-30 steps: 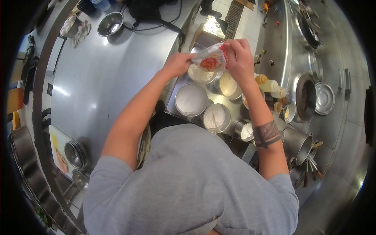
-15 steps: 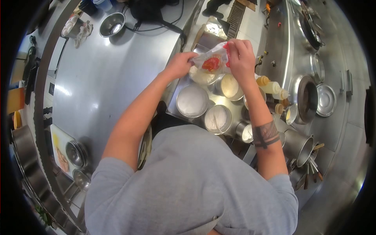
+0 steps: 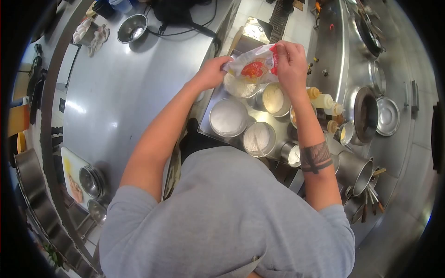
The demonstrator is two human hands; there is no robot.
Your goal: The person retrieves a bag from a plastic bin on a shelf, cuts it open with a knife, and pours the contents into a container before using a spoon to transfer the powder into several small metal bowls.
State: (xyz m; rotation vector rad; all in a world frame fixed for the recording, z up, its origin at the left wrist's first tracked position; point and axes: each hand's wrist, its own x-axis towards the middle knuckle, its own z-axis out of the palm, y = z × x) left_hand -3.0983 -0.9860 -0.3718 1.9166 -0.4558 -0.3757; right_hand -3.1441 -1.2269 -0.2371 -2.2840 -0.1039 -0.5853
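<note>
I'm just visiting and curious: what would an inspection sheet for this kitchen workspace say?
Surface: steel table, shiny.
Job's things: printed plastic bag, held above round containers; one holds white powder.
Clutter: metal bowl and stacked bowls on the table; squeeze bottles beyond the right forearm.
Hands: left hand and right hand grip opposite ends of the bag.
Cables: thin black cable on the table's far end.
Surroundings: floor grate, pale floor tiles.

Now holds the plastic bag (image 3: 252, 67) stretched wider, with the right hand (image 3: 291, 62) farther from the left hand (image 3: 212, 73) than before.
</note>
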